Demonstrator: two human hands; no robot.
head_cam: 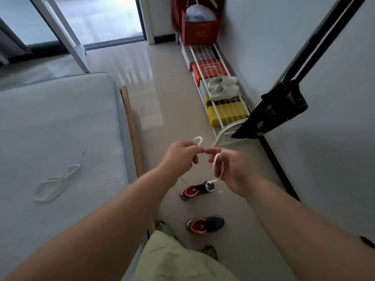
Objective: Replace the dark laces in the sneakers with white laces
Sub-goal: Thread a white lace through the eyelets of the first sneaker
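I'm pinching the white lace (215, 169) in both hands, left hand (178, 157) and right hand (233, 169), mid-frame; the sneakers (197, 191) are lying directly below them.

A pale mattress (56, 122) on a wooden bed frame (133, 130) fills the left. Along the right wall a white wire shoe rack (205, 57) carries pale sneakers (223, 86) above a red shoebox (209, 68) and a yellow shoebox (225, 112). A red bag (199, 30) stands at its far end, and a black cloth (274, 112) hangs nearby.
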